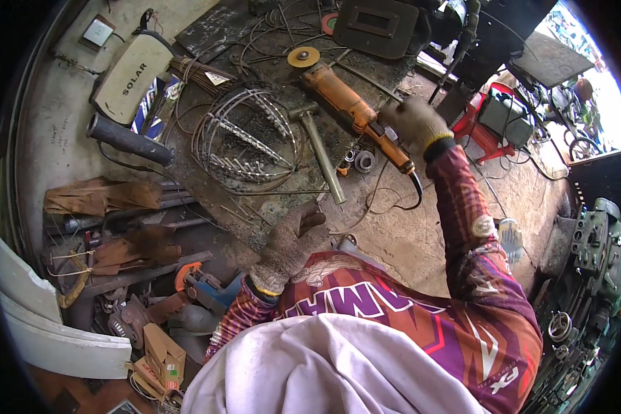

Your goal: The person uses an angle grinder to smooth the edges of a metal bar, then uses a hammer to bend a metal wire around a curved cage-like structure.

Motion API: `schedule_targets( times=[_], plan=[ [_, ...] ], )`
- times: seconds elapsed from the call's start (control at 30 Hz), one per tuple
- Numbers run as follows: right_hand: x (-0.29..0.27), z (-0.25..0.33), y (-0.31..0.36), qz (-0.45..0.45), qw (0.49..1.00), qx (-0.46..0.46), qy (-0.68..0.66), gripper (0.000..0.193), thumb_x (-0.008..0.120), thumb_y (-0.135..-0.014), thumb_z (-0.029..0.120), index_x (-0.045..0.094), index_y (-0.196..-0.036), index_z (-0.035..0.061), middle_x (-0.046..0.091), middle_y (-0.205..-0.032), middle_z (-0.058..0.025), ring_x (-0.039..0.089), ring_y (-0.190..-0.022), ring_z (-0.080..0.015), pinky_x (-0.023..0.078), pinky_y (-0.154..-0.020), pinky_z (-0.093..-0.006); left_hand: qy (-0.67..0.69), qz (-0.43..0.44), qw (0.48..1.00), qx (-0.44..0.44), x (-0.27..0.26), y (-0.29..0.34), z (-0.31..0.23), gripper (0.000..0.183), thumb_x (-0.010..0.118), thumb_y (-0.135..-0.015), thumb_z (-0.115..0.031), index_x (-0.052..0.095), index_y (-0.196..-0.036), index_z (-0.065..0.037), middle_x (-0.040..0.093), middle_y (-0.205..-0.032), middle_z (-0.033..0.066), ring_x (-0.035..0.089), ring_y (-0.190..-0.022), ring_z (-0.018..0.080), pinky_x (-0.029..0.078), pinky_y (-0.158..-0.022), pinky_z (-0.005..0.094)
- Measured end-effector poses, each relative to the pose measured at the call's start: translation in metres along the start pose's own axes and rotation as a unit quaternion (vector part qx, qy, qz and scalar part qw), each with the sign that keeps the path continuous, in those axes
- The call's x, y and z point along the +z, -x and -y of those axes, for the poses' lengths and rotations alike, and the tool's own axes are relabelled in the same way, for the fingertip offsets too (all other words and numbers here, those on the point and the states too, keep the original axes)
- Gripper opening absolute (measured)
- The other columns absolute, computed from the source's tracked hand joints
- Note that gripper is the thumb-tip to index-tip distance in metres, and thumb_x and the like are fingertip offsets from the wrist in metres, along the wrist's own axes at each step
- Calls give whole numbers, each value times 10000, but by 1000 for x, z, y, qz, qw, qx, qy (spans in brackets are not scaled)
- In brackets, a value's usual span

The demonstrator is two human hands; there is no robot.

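Note:
My left hand [285, 250], in a grey-brown knit glove, is held close to my body beside the worktable's near edge. Its fingers are loosely bent and partly apart, and I see nothing in them. My right hand [421, 124], gloved the same way, is smeared by motion right beside the body of an orange angle grinder [340, 99]; whether it touches the grinder cannot be made out. The grinder lies on the table with a yellowish disc [303, 56] at its far end. Left of it is a hammer [322, 155] with a metal handle, its head against a round frame of bent metal rods [245, 138].
A dark welding mask [375, 26] and tangled cables lie at the back. A grey tube [130, 140] and brown folded pieces [103, 196] are on the left. To the right stand a red plastic chair [470, 119] and a green machine [597, 255]. Small metal rings [363, 161] sit beside the grinder.

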State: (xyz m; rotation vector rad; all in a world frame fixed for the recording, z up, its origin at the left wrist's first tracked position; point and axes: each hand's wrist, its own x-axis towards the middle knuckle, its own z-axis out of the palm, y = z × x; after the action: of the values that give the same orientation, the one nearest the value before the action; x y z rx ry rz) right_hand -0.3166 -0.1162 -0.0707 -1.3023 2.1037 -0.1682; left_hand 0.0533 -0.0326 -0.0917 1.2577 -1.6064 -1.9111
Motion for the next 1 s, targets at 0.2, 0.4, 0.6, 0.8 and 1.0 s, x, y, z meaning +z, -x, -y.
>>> schedule_targets(
  times=[0.2, 0.4, 0.6, 0.8, 1.0],
  plan=[
    [-1, 6, -73, -128, 986, -19, 105, 535, 646, -935, 497, 747, -1205, 46, 712, -1265, -213, 681, -1191, -381, 546, -998, -458, -99, 19, 995, 4, -7, -3, 0, 555, 712, -956, -127, 499, -1431, 65, 664, -1293, 203, 656, -1182, 233, 538, -1014, 356],
    [23, -5, -123, -107, 965, -125, 205, 291, 646, -903, 259, 782, -1054, 52, 757, -1123, -204, 731, -1090, -347, 583, -929, -457, -16, 4, 999, 35, -4, -7, 14, 499, 680, -950, -80, 516, -1392, 86, 690, -1226, 183, 678, -1077, 217, 554, -933, 339],
    [7, -28, -99, -173, 977, -122, 13, 310, 590, -939, 227, 766, -1035, -9, 746, -1102, -233, 719, -1063, -399, 570, -909, -470, -49, -24, 998, 12, 3, 2, -22, 485, 676, -964, -43, 507, -1401, 81, 679, -1237, 169, 669, -1069, 196, 549, -913, 312],
    [-6, -10, 19, -245, 924, -192, -221, 309, 581, -997, 259, 657, -1053, -35, 676, -936, -281, 673, -926, -455, 523, -799, -496, -26, -28, 999, 35, 4, 6, -32, 525, 687, -949, -104, 500, -1419, 34, 655, -1226, 146, 651, -1043, 190, 567, -869, 337],
    [92, 69, 145, -243, 886, -362, -161, 230, 696, -937, 196, 656, -1088, 28, 682, -951, -198, 677, -851, -421, 538, -714, -479, 53, -85, 973, 209, 0, -4, -55, 435, 620, -1059, -219, 528, -1407, 27, 675, -1248, 140, 666, -1066, 214, 562, -875, 344]
  ],
)
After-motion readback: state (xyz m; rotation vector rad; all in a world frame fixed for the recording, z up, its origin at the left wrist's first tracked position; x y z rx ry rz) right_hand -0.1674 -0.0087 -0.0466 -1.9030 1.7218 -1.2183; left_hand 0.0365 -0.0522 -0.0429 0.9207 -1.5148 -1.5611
